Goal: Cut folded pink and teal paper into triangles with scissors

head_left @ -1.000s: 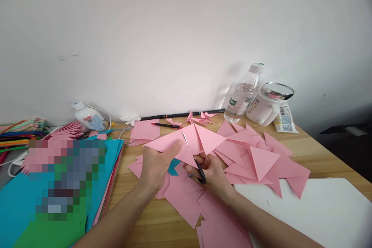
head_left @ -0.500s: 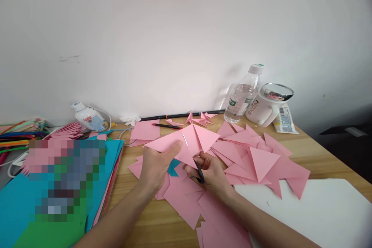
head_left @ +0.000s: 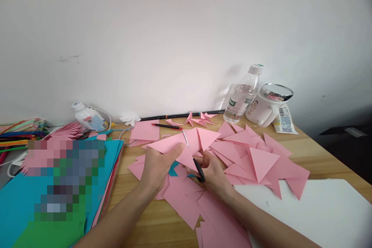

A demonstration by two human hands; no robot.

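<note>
While one wooden table (head_left: 151, 223) bore pink paper pieces (head_left: 181, 201), overlapping and uncountable, one white board (head_left: 319, 205) lay at near right. Above the pieces was one creased pink sheet (head_left: 167, 142), held by one left hand (head_left: 157, 166), thumb on top, other fingers mostly hidden. One right hand (head_left: 213, 174), fingers curled, gripped one pair of black-handled scissors (head_left: 199, 171); one blade showed over the sheet. Beyond lay one black-and-red pen (head_left: 167, 126). Farthest stood one clear bottle (head_left: 238, 99), one mug (head_left: 261, 110).

Black-handled scissors (head_left: 199, 171) across pink paper (head_left: 193, 140)
</note>
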